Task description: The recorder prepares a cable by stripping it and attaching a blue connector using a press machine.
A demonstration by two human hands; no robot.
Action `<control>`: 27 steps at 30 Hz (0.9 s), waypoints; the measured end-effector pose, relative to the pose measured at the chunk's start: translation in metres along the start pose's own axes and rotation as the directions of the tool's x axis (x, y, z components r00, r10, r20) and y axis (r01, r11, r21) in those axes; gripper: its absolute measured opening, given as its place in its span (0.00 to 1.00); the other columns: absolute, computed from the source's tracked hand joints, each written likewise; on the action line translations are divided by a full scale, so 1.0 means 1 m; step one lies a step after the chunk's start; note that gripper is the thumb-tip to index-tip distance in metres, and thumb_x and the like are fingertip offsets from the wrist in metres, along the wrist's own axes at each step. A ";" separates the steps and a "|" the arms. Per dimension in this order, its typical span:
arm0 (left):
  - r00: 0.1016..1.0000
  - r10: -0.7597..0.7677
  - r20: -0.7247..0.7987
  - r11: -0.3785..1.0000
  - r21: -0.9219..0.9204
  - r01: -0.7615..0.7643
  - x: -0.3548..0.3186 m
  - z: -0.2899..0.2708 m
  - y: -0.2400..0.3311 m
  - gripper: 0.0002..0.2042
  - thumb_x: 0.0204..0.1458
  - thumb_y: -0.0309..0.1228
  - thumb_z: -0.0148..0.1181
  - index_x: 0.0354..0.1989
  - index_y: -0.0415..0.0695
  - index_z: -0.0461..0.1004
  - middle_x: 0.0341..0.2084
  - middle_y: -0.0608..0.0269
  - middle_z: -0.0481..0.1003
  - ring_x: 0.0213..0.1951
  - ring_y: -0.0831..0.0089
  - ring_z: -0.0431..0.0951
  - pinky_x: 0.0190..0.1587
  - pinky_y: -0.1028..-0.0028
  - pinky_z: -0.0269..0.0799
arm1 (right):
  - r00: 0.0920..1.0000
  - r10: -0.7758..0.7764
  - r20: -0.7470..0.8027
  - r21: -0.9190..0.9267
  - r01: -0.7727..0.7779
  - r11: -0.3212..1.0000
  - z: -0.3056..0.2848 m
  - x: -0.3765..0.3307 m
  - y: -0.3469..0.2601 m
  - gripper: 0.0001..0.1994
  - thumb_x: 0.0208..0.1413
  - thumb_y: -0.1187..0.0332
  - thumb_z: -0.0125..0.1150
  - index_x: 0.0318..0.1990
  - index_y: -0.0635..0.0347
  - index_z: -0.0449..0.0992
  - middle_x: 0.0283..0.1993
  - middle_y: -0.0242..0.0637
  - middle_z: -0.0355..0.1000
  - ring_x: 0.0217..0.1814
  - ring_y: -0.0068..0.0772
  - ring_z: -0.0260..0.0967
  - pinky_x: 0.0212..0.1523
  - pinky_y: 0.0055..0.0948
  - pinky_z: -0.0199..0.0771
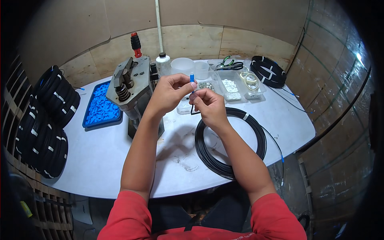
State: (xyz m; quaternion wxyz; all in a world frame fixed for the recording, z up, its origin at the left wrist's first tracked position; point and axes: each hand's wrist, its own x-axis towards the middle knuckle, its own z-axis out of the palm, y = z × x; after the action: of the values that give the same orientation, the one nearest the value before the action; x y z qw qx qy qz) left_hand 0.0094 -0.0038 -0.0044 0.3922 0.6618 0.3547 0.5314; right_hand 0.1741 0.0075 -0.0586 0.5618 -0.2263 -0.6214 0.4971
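Observation:
Above the middle of the table, my left hand [170,94] pinches a small blue connector [192,77] between thumb and forefinger; its tip stands upright above them. Just below and to the right, my right hand [210,107] is closed on the thin black cable [192,109], close under the connector. The hands nearly touch, and the fingers hide where cable and connector meet. Under my right forearm lies a large coil of black cable [201,154] bound with white tape. Its other loose end hangs over the table's front edge with a blue piece on it.
Left of my hands stands a metal hand press [134,86], beside a blue tray [103,105] of blue connectors. Behind are a bottle [163,64], clear bins of small white parts [231,88] and green-handled pliers [227,62]. Black cable coils [52,116] are stacked left; another coil [269,72] lies far right.

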 end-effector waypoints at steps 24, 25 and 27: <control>0.997 0.020 0.069 1.000 -0.019 -0.019 0.000 0.001 0.003 0.11 0.57 0.29 0.58 0.41 0.33 0.79 0.30 0.65 0.79 0.34 0.80 0.75 0.40 0.76 0.72 | 0.996 0.006 0.094 -0.026 -0.003 1.000 -0.003 0.000 -0.005 0.06 0.60 0.70 0.63 0.36 0.64 0.77 0.32 0.28 0.75 0.33 0.13 0.68 0.32 0.19 0.70; 0.997 0.020 0.071 1.000 -0.021 -0.019 0.000 0.001 0.002 0.11 0.57 0.29 0.58 0.41 0.33 0.79 0.30 0.65 0.79 0.34 0.80 0.75 0.40 0.76 0.72 | 0.996 -0.013 0.090 -0.069 0.019 0.997 -0.005 0.001 -0.005 0.06 0.60 0.71 0.64 0.35 0.64 0.77 0.31 0.27 0.75 0.32 0.13 0.67 0.32 0.19 0.70; 0.998 0.028 0.063 0.998 -0.062 -0.024 0.000 0.001 0.001 0.12 0.58 0.30 0.56 0.41 0.34 0.79 0.31 0.65 0.79 0.36 0.80 0.75 0.43 0.75 0.72 | 0.996 -0.001 0.087 -0.066 0.007 0.998 -0.005 0.001 -0.004 0.06 0.59 0.71 0.64 0.34 0.64 0.77 0.31 0.26 0.74 0.32 0.12 0.66 0.32 0.19 0.69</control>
State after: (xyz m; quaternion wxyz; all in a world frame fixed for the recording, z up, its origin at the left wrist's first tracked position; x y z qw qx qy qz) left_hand 0.0104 -0.0044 -0.0037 0.4166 0.6706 0.3167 0.5257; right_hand 0.1801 0.0083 -0.0552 0.5276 -0.2217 -0.6618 0.4843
